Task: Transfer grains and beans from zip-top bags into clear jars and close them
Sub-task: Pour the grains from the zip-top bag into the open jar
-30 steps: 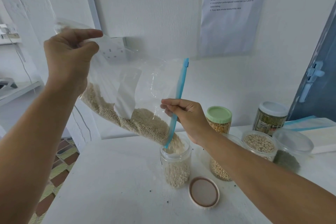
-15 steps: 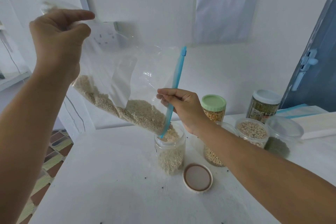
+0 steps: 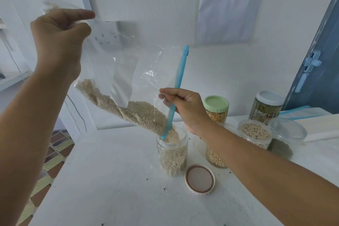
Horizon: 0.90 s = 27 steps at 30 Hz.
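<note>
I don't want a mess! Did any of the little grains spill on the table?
No pile of spilled grain shows. The bag pours straight into the open jar. Only a few tiny dark specks dot the table, too small to identify. The jar's lid lies beside it, upside down, which is expected while pouring.

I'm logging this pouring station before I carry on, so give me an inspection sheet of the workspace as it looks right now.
Surface: white table, a few dark specks on it.
Job's things: zip-top bag tilted, pale grains running into the open jar; its lid lies beside it, inside up.
Clutter: green-lidded jar, white-lidded jar, three lidless jars of beans, flat bags at the right.
Hands: left hand pinches the bag's raised bottom; right hand grips its blue zip edge over the jar.
Cables: a thin cable on the far left wall.
Surroundings: wall socket, printed sheet, blue door, tiled floor.
</note>
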Tool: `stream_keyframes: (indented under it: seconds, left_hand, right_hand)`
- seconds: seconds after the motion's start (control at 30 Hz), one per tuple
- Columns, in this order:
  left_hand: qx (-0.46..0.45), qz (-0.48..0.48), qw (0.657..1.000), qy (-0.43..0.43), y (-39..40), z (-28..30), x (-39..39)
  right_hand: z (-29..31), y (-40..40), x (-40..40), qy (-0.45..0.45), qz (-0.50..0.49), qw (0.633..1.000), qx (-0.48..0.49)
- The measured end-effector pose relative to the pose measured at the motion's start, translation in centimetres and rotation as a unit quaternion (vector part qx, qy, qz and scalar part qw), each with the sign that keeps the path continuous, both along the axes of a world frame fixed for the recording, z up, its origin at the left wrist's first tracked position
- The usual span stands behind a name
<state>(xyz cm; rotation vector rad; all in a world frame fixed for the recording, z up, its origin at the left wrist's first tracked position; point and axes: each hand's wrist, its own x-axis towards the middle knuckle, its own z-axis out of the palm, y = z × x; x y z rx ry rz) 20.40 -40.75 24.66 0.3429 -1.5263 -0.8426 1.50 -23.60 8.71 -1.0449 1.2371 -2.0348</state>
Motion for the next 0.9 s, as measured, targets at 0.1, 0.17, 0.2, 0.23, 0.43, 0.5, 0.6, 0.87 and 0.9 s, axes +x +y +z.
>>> stream_keyframes:
  seconds: [0.1,0.17,0.2,0.23,0.43,0.5,0.6,0.87,0.9]
  left_hand:
    - [0.002,0.002,1.000,-0.002,-0.05,0.05,0.00]
    - [0.002,0.000,1.000,-0.001,-0.02,0.14,0.05]
    - [0.003,-0.002,1.000,0.000,0.02,0.25,0.11]
    - [0.003,-0.003,1.000,0.002,0.04,0.37,0.16]
    - [0.000,-0.004,1.000,0.001,0.17,0.59,0.26]
    - [0.001,-0.005,1.000,-0.001,0.17,0.55,0.30]
    - [0.001,-0.006,1.000,0.001,0.33,0.74,0.35]
    - [-0.007,-0.018,1.000,0.005,0.66,0.78,0.09]
    - [-0.007,-0.019,1.000,0.006,0.65,0.75,0.07]
  right_hand:
    - [0.06,-0.05,-0.07,0.003,0.000,1.000,0.000]
    - [0.20,-0.06,-0.06,0.005,0.002,1.000,-0.002]
    - [0.32,-0.08,-0.05,0.007,0.003,1.000,-0.004]
    - [0.44,-0.09,-0.02,0.008,0.003,1.000,-0.006]
    - [0.57,-0.18,0.13,0.006,0.004,1.000,-0.004]
    - [0.59,-0.15,0.14,0.004,0.004,1.000,-0.004]
    - [0.61,-0.13,0.17,0.004,0.006,1.000,-0.006]
    - [0.48,0.18,0.07,-0.005,0.001,1.000,-0.006]
    - [0.48,0.20,0.10,-0.008,0.001,1.000,-0.007]
